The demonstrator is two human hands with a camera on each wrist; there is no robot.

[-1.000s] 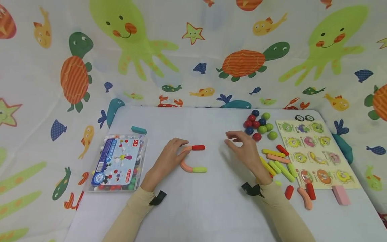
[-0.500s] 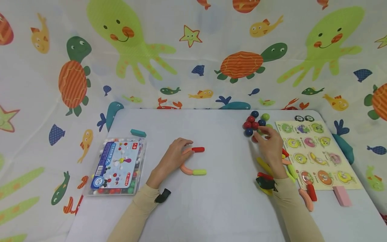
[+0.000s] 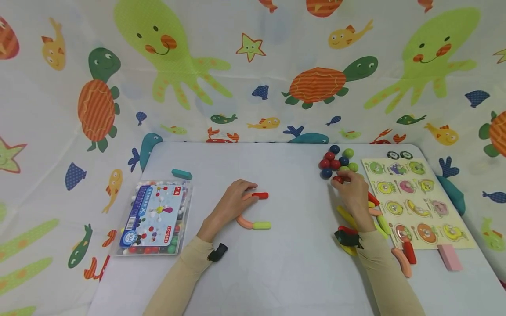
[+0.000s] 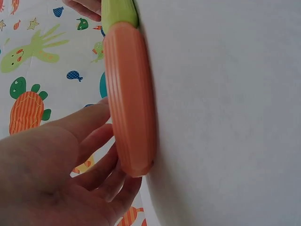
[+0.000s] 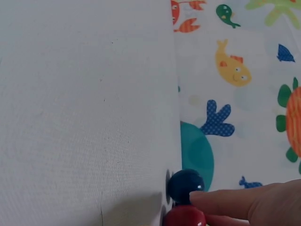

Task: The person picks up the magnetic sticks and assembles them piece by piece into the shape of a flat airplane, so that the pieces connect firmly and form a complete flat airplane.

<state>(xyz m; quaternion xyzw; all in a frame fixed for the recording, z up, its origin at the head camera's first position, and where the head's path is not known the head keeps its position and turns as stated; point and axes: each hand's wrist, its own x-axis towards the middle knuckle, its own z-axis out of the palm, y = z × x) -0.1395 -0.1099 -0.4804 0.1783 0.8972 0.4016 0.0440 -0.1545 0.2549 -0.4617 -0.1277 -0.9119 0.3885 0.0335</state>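
Observation:
In the head view my left hand (image 3: 233,199) is curled over a curved orange stick (image 3: 244,222), thumb on the near side and fingers on the far side. A red stick (image 3: 261,195) and a light green stick (image 3: 262,225) extend rightward from the orange ends, making a C shape. The left wrist view has the orange stick (image 4: 131,103) in front, covering my fingertips. My right hand (image 3: 353,193) pinches a red ball (image 3: 337,179) at the near edge of a ball cluster. A blue ball (image 5: 186,186) lies by its fingertip in the right wrist view.
Several red, blue and green balls (image 3: 334,164) lie behind the right hand. Loose coloured sticks (image 3: 385,224) lie under and beside the right forearm, next to a fruit puzzle board (image 3: 415,206). Also here are a pink block (image 3: 449,257), a teal block (image 3: 182,174) and a boxed molecule set (image 3: 154,217).
My right hand has moved rightward to the balls and now pinches a red one. The left hand stays at the orange stick, its fingers reaching slightly further right.

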